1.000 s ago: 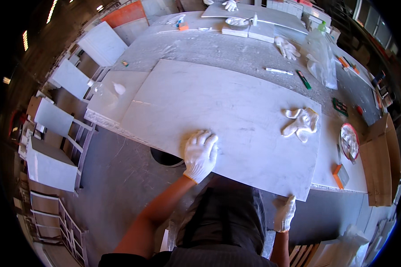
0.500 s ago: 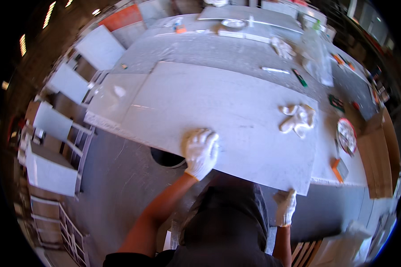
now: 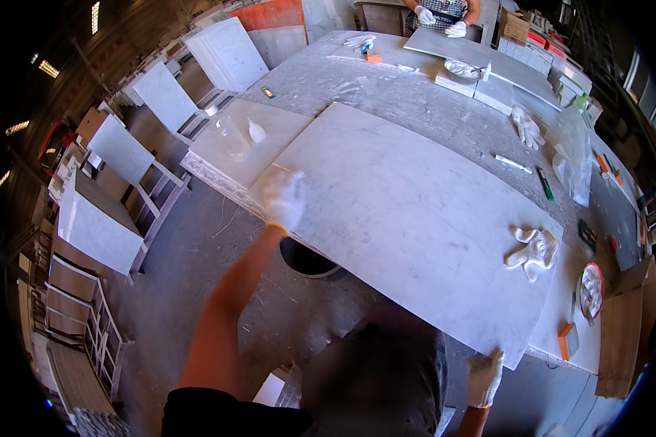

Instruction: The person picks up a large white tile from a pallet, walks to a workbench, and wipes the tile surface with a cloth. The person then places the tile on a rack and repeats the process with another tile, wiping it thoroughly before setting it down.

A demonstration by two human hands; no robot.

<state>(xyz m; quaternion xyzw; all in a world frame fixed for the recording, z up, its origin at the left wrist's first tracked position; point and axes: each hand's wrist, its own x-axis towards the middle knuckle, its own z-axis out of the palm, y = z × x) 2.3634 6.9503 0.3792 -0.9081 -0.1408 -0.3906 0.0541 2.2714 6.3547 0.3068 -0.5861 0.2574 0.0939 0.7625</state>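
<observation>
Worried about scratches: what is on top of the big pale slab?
A white glove lies on the slab, toward its right end; the blurred left hand is over its left end. What they cover is hidden.

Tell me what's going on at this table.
A person in white gloves is handling a large pale slab lying on the worktable. Their left hand, blurred, is at its near left corner; their right hand is at the near right corner. A loose glove lies on the slab. Across the table, a co-worker stands by another slab.
</observation>
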